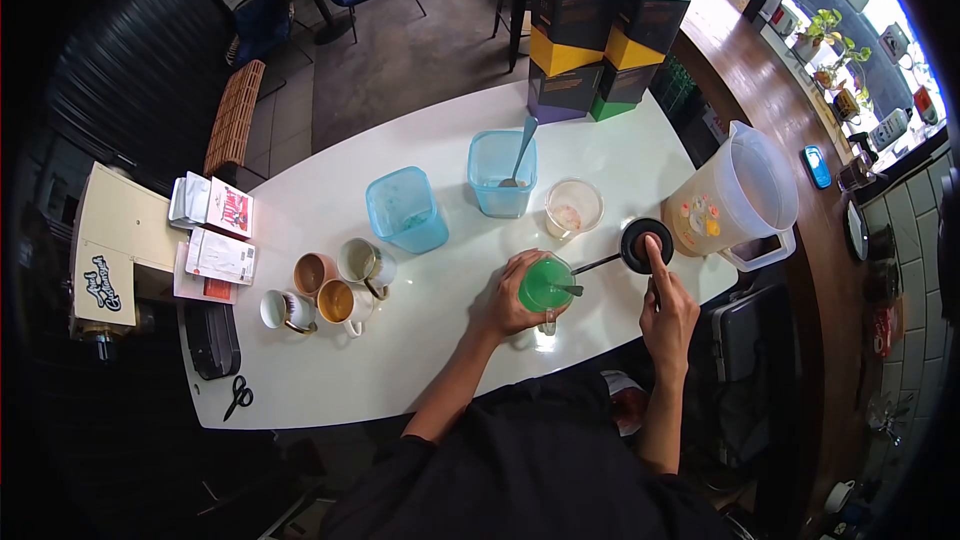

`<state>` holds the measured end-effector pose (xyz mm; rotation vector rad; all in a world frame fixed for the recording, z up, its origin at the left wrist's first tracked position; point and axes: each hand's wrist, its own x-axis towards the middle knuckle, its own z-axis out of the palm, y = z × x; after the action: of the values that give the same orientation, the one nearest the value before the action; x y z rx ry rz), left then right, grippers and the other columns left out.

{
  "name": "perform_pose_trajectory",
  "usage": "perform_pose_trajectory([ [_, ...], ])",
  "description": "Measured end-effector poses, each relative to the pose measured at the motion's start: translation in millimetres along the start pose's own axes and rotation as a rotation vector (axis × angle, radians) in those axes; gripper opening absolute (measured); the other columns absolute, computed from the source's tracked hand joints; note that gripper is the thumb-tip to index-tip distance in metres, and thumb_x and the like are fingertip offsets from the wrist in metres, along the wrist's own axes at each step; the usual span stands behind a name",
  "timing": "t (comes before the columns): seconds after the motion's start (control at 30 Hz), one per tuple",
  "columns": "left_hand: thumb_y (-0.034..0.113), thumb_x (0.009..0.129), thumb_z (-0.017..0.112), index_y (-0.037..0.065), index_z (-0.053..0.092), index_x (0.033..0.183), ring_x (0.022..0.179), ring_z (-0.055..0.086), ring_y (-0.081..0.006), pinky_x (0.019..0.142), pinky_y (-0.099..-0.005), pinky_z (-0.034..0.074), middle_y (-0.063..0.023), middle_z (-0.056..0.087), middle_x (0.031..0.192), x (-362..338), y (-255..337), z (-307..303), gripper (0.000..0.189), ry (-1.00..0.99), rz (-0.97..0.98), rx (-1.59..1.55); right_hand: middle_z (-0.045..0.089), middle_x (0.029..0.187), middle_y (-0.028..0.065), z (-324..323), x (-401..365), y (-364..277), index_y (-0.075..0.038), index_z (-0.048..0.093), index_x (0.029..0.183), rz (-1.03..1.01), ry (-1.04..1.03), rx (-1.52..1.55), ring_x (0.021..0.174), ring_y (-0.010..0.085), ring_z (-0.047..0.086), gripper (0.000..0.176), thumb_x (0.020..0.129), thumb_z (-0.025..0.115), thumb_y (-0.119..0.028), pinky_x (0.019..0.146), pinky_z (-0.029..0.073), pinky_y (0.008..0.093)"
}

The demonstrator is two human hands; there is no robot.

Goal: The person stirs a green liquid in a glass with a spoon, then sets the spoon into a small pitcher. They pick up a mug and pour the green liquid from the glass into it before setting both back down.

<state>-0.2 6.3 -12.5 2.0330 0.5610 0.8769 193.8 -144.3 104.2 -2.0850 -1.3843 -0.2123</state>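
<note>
My left hand is wrapped round a clear glass mug with green liquid in it. A spoon leans inside the mug, its handle over the rim. My right hand has its index finger stretched out onto a black round piece with a brownish middle, and its other fingers are curled. A thin dark handle runs from that piece toward the mug. Just behind stands a clear plastic cup with a little pinkish content. The large plastic pitcher is right beside the black piece.
Two light-blue containers stand farther back on the white table, one with a spoon. Several mugs cluster at left, near scissors and packets. Stacked dark boxes rise at the far edge.
</note>
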Motion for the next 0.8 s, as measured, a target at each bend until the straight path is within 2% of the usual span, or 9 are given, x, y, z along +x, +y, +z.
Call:
perform_pose_trajectory([
  [0.5, 0.031, 0.063, 0.092, 0.002, 0.056, 0.129, 0.128, 0.054, -0.0358, 0.108, -0.0464, 0.044, -0.0153, 0.061, 0.129, 0.8, 0.5, -0.9, 0.081, -0.007, 0.003, -0.006, 0.055, 0.070, 0.0096, 1.6, 0.5, 0.0, -0.032, 0.048, 0.150, 0.007, -0.010, -0.009, 0.058, 0.0278, 0.058, 0.084, 0.078, 0.060, 0.012, 0.057, 0.047, 0.0431],
  [0.57, 0.036, 0.061, 0.090, -0.001, 0.058, 0.129, 0.122, 0.057, -0.0387, 0.106, -0.0472, 0.046, -0.0210, 0.062, 0.125, 1.0, 0.2, 0.1, 0.084, 0.014, 0.009, -0.009, 0.055, 0.069, 0.0096, 1.1, 0.7, -0.6, -0.032, 0.048, 0.150, 0.008, -0.010, -0.008, 0.058, 0.0277, 0.058, 0.084, 0.079, 0.059, 0.012, 0.056, 0.047, 0.0431],
  [0.7, 0.036, 0.061, 0.090, -0.001, 0.058, 0.128, 0.122, 0.057, -0.0387, 0.106, -0.0471, 0.046, -0.0210, 0.062, 0.125, 0.7, -0.4, -0.5, 0.084, 0.013, 0.015, 0.008, 0.055, 0.069, 0.0094, 0.8, 0.8, -0.3, -0.032, 0.048, 0.150, 0.007, -0.010, -0.008, 0.058, 0.0276, 0.057, 0.084, 0.078, 0.059, 0.012, 0.056, 0.046, 0.0431],
  [0.77, 0.031, 0.063, 0.093, 0.002, 0.055, 0.132, 0.130, 0.054, -0.0354, 0.109, -0.0461, 0.045, -0.0151, 0.061, 0.131, -0.2, -0.3, -0.5, 0.084, -0.006, 0.001, 0.002, 0.055, 0.069, 0.0093, 0.9, 0.6, -0.5, -0.032, 0.048, 0.150, 0.007, -0.008, -0.006, 0.057, 0.0274, 0.057, 0.085, 0.078, 0.060, 0.012, 0.056, 0.046, 0.0431],
  [0.8, 0.031, 0.063, 0.093, 0.002, 0.055, 0.132, 0.130, 0.054, -0.0354, 0.109, -0.0461, 0.045, -0.0151, 0.061, 0.131, -0.4, -0.7, -0.2, 0.084, -0.006, 0.001, 0.002, 0.055, 0.069, 0.0093, 0.8, 0.6, -0.4, -0.032, 0.048, 0.150, 0.008, -0.008, -0.006, 0.057, 0.0274, 0.057, 0.085, 0.078, 0.060, 0.012, 0.056, 0.046, 0.0431],
])
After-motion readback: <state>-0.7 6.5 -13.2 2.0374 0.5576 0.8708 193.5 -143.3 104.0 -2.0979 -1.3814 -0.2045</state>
